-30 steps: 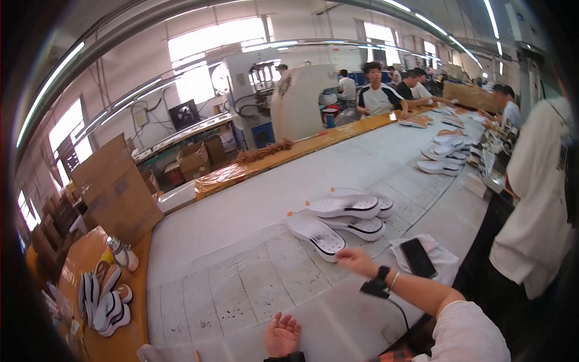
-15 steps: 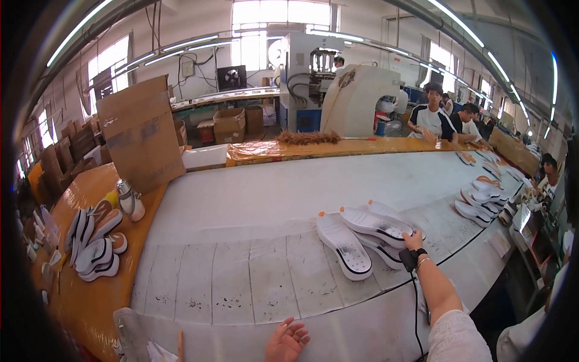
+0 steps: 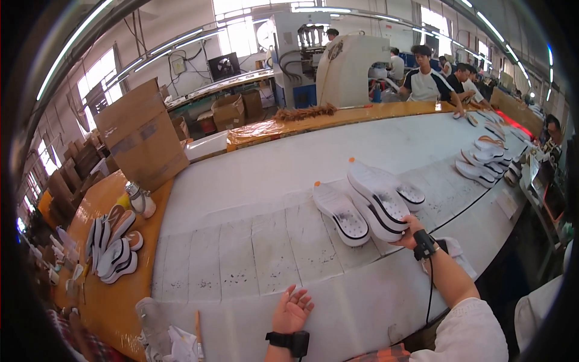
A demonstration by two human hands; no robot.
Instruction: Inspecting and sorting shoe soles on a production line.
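Observation:
My right hand point(image 3: 410, 231) is closed on the near end of a white shoe sole point(image 3: 377, 190) with a dark stripe along its edge and an orange mark at its far tip. Beneath it a second sole seems to be stacked; whether my fingers grip both is hard to tell. To the left, a separate white sole point(image 3: 341, 214) lies on the white work surface. Another sole point(image 3: 410, 192) is partly covered on the right. My left hand point(image 3: 292, 309) hovers palm up near the front edge, fingers loosely bent and apart, holding nothing.
Several soles point(image 3: 114, 247) and a metal-topped bottle point(image 3: 142, 202) stand on the orange-brown table at left, near a cardboard box point(image 3: 142, 133). More soles point(image 3: 479, 166) lie at right. A co-worker point(image 3: 425, 81) reaches over the far edge. A cable point(image 3: 430, 289) hangs from my right wrist.
My right hand has drawn the gripped sole into line with the one beneath, turning it toward me. The view has tilted down, and more of my left hand and wrist shows.

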